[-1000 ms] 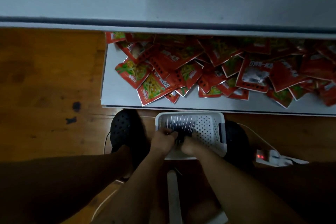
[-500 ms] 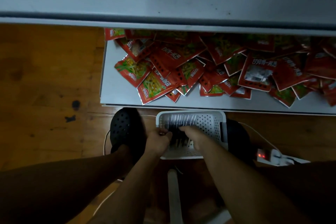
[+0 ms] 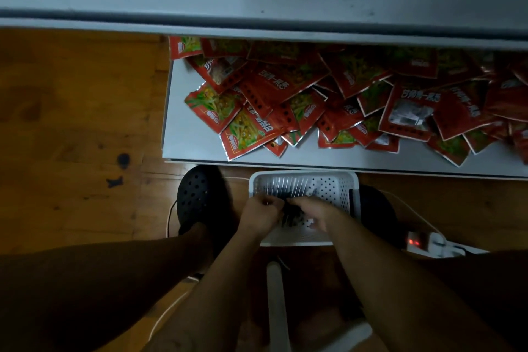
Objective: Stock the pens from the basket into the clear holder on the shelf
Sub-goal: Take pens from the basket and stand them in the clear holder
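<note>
Both down in the basket: your left hand and right hand curl round the pens, probably bunching them for one lift.

Red snack pkts are lying in a loose overlapping heap on the lower shelf, some showing yellow-green food pics. Wood floor is showing dark stains at left. Black clog is standing on the floor near the shelf edge, 2nd clog further right. White power strip is glowing red at right, w/ white cable curving toward it.
</note>
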Demonstrator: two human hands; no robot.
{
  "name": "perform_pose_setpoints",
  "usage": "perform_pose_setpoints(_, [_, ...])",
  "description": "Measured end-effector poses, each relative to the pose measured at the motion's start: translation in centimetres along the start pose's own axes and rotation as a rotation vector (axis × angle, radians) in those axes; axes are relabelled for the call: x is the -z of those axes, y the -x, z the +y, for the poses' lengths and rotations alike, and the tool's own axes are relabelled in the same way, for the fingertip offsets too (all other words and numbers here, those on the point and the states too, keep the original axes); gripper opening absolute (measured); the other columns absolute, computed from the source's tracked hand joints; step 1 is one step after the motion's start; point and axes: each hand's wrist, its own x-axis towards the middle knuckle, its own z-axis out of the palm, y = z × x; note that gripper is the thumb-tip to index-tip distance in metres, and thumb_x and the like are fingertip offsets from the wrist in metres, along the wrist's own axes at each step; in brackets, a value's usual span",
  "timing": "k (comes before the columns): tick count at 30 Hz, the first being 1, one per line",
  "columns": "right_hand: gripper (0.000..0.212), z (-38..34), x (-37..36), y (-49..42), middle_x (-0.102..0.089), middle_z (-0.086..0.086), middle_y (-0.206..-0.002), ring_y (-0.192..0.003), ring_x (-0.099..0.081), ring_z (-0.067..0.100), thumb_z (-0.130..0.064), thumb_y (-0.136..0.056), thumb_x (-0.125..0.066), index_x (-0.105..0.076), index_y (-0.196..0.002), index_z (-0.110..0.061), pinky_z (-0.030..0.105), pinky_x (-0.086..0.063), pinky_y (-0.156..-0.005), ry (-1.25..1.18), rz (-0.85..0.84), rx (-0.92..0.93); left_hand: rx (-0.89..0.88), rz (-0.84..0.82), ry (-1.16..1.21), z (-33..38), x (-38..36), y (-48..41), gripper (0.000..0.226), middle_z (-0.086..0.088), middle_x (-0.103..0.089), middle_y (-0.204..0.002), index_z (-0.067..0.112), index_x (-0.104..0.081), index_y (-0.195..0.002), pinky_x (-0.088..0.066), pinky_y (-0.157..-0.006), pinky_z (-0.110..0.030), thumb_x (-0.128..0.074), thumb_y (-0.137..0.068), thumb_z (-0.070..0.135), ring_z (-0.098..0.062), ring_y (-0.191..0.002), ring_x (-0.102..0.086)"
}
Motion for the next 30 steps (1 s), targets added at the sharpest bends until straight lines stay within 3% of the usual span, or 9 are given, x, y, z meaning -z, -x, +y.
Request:
perform_pose_setpoints(5, [0.053,0.2,1.1,1.1,-0.054,0.013,-0.136,-0.118,-0.053,0.026,-0.037,-0.092,-0.061,-0.052,-0.133,-0.004,0.034,-0.044,-0.091,-0.004,0.135,0.053,-0.046,-0.018,0.002,2.1,0.8,0.8,0.025,-0.004,-0.061,-0.063,0.014,-0.058,-0.066,-0.041,-0.051,-0.020,-0.058,-0.091,0.014,-0.012,-0.054,-0.054])
perform_pose_setpoints(8, [0.025,0.7,1.7,3.1,-0.069,0.018,-0.110,-0.087,-0.063,0.024,-0.018,-0.085,-0.072,-0.070,-0.101,0.002,0.031,-0.053,-0.081,-0.019,0.310,0.161,-0.107,-0.030,-0.008,3.5,1.3,2.1,0.032,-0.008,-0.055,-0.061,0.015,-0.054,-0.057,-0.033,-0.048,-0.020,-0.054,-0.088,0.008,-0.013,-0.049,-0.045])
perform_pose_setpoints(11, [0.008,1.0,2.3,6.4,-0.071,0.011,-0.099,-0.082,-0.064,0.019,-0.002,-0.078,-0.077,-0.072,-0.084,-0.005,0.027,-0.055,-0.070,-0.122,0.280,0.228,-0.163,0.014,-0.015,4.9,1.9,3.9,0.023,-0.006,-0.062,-0.067,0.016,-0.057,-0.064,-0.039,-0.053,-0.022,-0.058,-0.086,0.018,-0.016,-0.056,-0.052])
perform_pose_setpoints(15, [0.023,-0.1,2.3,11.3,-0.068,0.015,-0.100,-0.089,-0.065,0.025,0.006,-0.077,-0.072,-0.062,-0.090,-0.010,0.037,-0.054,-0.081,-0.193,0.195,0.373,-0.265,0.015,-0.048,6.7,2.3,7.3,0.018,-0.008,-0.069,-0.083,0.012,-0.065,-0.088,-0.045,-0.062,-0.026,-0.063,-0.085,0.029,-0.018,-0.067,-0.059])
perform_pose_setpoints(19, [0.035,-1.6,2.8,17.2,-0.073,0.013,-0.097,-0.088,-0.071,0.026,0.005,-0.081,-0.067,-0.060,-0.108,-0.016,0.037,-0.055,-0.082,-0.235,0.147,0.587,-0.414,0.058,-0.141,9.6,2.9,11.3,0.020,-0.006,-0.067,-0.085,0.013,-0.062,-0.095,-0.043,-0.063,-0.025,-0.065,-0.086,0.031,-0.018,-0.071,-0.058])
perform_pose_setpoints(24, [0.011,-3.3,4.3,24.4,-0.073,0.011,-0.088,-0.082,-0.071,0.028,-0.015,-0.093,-0.063,-0.064,-0.101,-0.008,0.046,-0.056,-0.089,-0.236,0.161,0.847,-0.604,0.137,-0.181,13.7,3.9,16.6,0.020,-0.005,-0.069,-0.090,0.012,-0.062,-0.100,-0.047,-0.065,-0.026,-0.066,-0.087,0.026,-0.022,-0.080,-0.063])
perform_pose_setpoints(26, [0.013,-4.0,4.8,27.0,-0.073,0.005,-0.082,-0.080,-0.068,0.022,-0.021,-0.093,-0.064,-0.070,-0.091,-0.010,0.044,-0.056,-0.086,-0.199,0.238,0.959,-0.676,0.164,-0.188,15.3,4.3,18.9,0.021,-0.002,-0.068,-0.094,0.014,-0.062,-0.102,-0.047,-0.066,-0.024,-0.066,-0.087,0.028,-0.018,-0.081,-0.062])
perform_pose_setpoints(28, [0.013,-4.7,5.3,29.8,-0.072,-0.004,-0.077,-0.074,-0.064,0.009,-0.023,-0.090,-0.067,-0.074,-0.085,-0.014,0.033,-0.052,-0.076,-0.090,0.365,1.083,-0.743,0.203,-0.198,16.9,4.8,21.0,0.021,0.002,-0.067,-0.094,0.017,-0.063,-0.103,-0.046,-0.072,-0.025,-0.066,-0.087,0.030,-0.014,-0.083,-0.061])
perform_pose_setpoints(30, [0.012,-5.8,6.0,32.6,-0.071,0.000,-0.084,-0.080,-0.066,0.013,-0.021,-0.088,-0.070,-0.072,-0.098,-0.016,0.031,-0.051,-0.077,0.001,0.504,1.189,-0.805,0.244,-0.194,18.5,5.4,22.9,0.022,0.004,-0.066,-0.093,0.019,-0.063,-0.104,-0.048,-0.073,-0.027,-0.066,-0.087,0.032,-0.013,-0.085,-0.062])
